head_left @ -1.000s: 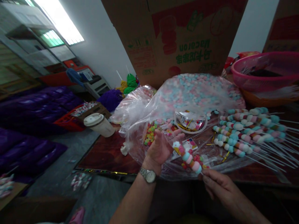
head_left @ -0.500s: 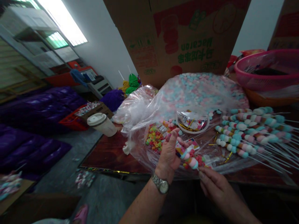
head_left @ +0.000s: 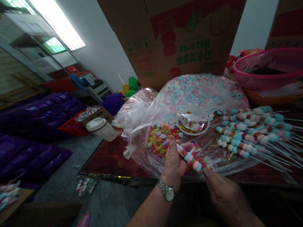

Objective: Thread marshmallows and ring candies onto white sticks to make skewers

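Left of the clear plastic bag (head_left: 139,113), a lidded white cup (head_left: 102,130) stands near the tabletop (head_left: 113,154) edge. At the bag's near edge, the left hand (head_left: 173,165) curls its fingers (head_left: 172,151) around a marshmallow candy skewer (head_left: 191,160), while the right hand (head_left: 224,195) pinches the skewer's lower end between pressed-together fingers. Right of the bag, finished skewers (head_left: 251,135) lie fanned out.

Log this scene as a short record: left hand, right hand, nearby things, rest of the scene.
Left hand: holds a candy skewer; watch on wrist
Right hand: at the skewer's lower end, grip unclear
Nearby: plastic bag of pastel candies, ring-shaped candies, other candy skewers
Rest: table, pink basin, cardboard box
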The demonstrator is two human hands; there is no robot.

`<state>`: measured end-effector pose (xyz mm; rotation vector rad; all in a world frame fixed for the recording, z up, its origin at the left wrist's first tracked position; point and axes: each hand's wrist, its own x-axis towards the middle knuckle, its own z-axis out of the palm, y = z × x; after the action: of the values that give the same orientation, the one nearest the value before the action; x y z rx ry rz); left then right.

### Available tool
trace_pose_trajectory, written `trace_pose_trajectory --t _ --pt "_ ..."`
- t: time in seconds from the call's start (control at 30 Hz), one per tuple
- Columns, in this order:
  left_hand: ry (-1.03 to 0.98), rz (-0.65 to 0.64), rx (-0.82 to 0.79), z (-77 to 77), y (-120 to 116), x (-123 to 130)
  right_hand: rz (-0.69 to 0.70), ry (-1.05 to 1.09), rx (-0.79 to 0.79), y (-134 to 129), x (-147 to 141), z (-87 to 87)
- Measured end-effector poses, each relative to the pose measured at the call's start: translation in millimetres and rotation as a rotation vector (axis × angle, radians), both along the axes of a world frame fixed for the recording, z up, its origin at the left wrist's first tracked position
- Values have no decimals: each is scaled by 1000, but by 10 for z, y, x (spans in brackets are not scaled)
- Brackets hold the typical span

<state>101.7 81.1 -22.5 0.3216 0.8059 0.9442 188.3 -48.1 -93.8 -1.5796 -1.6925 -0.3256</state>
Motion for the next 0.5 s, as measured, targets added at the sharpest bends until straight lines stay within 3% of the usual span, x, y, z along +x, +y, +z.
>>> trace_pose_trajectory --t 0.13,0.3,0.5 --pt "-45 -23 53 -60 -68 -29 67 465 -196 2 -56 76" --pt "-27 -250 144 -108 57 -202 212 1091 -625 -38 33 133" --pt "-99 -227 209 -100 121 -253 441 1607 -835 -56 55 199"
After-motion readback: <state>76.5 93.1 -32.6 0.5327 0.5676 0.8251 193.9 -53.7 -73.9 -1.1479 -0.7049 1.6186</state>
